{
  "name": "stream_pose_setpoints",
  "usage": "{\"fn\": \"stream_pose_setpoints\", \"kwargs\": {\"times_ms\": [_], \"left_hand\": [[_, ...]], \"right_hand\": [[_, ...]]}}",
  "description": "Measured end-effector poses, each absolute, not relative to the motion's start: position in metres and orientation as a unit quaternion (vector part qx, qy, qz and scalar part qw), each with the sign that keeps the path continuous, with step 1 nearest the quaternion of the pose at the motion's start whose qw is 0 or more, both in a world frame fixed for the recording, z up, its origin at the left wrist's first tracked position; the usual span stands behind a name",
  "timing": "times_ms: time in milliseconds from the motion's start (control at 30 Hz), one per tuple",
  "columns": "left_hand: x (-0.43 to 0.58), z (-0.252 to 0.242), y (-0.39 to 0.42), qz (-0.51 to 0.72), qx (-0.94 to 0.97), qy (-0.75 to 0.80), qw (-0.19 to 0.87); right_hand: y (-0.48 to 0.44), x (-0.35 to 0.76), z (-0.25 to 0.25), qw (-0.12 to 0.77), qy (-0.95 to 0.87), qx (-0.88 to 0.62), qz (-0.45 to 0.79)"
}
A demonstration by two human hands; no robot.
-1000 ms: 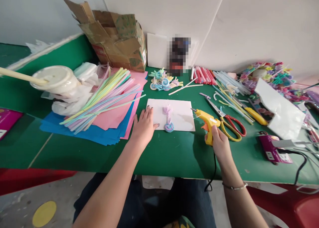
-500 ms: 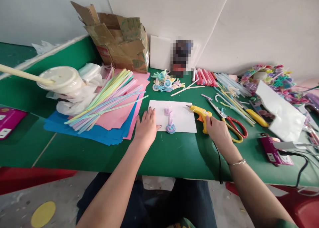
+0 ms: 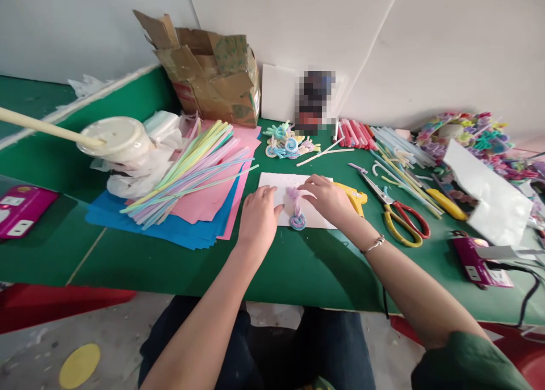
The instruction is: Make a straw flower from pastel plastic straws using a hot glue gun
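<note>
On the card (image 3: pixel 319 221), the soft-looking twist (image 3: pixel 297 206) is best pinched at its near coil (image 3: pixel 298 222); left hand (image 3: pixel 258 217) and right hand (image 3: pixel 330 200) are held fingers apart.

Colour identification: green tabletop (image 3: pixel 276 265) and pastel parts.
The twisted piece (image 3: pixel 298 222) is lilac above, with a blue-and-lilac spiral at its base, set against a white sheet (image 3: pixel 268 183). The glue gun (image 3: pixel 354 196) is yellow with a pale label. The scissors (image 3: pixel 386 199) combine silver-grey blades with one yellow and one red handle loop. The bundle of strips (image 3: pixel 183 180) mixes yellow, mint green, lilac and light blue over pink paper (image 3: pixel 195 201) and blue paper (image 3: pixel 106 211). The carton (image 3: pixel 221 95) is brown, patterned with green. The sleeve (image 3: pixel 464 361) is dark green.
</note>
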State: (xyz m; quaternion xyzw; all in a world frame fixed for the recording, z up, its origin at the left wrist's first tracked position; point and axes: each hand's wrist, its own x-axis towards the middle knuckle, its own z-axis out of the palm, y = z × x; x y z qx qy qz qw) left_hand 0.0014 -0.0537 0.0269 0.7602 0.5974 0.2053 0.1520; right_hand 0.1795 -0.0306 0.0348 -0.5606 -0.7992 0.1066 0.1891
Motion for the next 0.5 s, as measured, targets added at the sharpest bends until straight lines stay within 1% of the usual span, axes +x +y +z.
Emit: {"fn": "stream_pose_setpoints", "kwargs": {"times_ms": [133,267,367,500], "left_hand": [[0.003,0.035,-0.052,0.27,0.726,0.597,0.206],[0.009,0.039,-0.053,0.344,0.678,0.57,0.312],[0.019,0.039,-0.058,0.363,0.651,0.549,0.379],[0.03,0.034,-0.065,0.369,0.627,0.523,0.445]], "right_hand": [[-0.029,0.186,0.026,0.212,-0.807,-0.548,0.063],[-0.045,0.201,0.027,0.288,-0.818,-0.495,0.054],[-0.063,0.206,0.027,0.329,-0.826,-0.453,0.06],[-0.08,0.209,0.021,0.336,-0.844,-0.414,0.061]]}}
